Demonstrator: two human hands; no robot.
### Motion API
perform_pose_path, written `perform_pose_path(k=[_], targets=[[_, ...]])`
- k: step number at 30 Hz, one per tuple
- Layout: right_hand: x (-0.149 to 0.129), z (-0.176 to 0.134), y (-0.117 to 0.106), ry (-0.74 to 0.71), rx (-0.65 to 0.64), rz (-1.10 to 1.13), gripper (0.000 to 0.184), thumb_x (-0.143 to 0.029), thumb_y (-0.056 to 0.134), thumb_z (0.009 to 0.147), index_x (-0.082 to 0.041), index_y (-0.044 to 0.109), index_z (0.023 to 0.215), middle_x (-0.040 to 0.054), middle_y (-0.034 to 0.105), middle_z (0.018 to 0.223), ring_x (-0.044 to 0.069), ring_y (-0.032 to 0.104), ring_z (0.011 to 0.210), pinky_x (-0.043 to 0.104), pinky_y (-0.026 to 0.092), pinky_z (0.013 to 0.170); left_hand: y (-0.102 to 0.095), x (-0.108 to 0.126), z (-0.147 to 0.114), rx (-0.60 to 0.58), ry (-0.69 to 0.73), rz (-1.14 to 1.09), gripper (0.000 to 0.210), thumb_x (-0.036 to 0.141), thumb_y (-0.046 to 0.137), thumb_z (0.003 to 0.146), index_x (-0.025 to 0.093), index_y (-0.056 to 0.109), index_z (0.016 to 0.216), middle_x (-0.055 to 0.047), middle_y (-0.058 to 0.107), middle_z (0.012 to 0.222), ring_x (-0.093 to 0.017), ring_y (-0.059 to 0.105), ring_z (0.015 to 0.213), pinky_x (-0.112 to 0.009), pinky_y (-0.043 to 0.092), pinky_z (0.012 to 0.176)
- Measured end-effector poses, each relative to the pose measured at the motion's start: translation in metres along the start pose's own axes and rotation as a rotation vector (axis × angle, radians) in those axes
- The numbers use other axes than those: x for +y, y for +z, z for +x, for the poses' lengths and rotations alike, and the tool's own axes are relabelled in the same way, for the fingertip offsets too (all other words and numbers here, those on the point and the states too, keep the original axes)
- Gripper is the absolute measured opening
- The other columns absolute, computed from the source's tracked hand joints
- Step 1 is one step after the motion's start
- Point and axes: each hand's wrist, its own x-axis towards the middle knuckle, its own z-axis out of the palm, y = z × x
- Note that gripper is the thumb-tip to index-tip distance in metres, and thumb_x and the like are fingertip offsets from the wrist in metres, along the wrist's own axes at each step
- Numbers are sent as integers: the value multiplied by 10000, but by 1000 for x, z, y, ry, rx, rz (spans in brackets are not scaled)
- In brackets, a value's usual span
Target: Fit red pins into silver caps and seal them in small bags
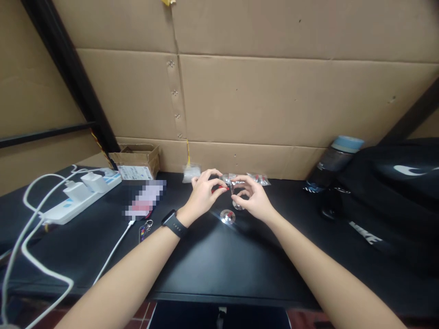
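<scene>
My left hand (206,191), with a black watch on its wrist, pinches a small red piece (223,188) between thumb and fingers. Close beside it, my right hand (253,197) grips a shiny metal disc (232,188) that is turned nearly edge-on. The red piece and the disc almost meet; I cannot tell whether they touch. Below the hands, a round silver disc with a red centre (227,216) lies flat on the black table. Another silver disc (237,206) lies partly hidden under my right fingers.
Behind the hands lie clear plastic bags (259,179), some with red and silver pieces. A white power strip (82,196), open cardboard box (135,162), blurred-out item (146,199) and keychain (145,230) are leftward. A bottle (331,162) and black bag (394,201) stand right.
</scene>
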Motion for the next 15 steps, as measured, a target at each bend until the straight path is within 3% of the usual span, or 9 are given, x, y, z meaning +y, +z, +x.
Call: perform_pose_path(k=[15], targets=[[-8,-6,12,-31,59,-65,384,-280,731,829,-268,589,1185,86,658,1205,249,666,1096,351,557,803,0,10,-4,36,32,4,62,242,635,922,262,691,937,-48,544,1346,-277,452,1296,-476,347,1057]])
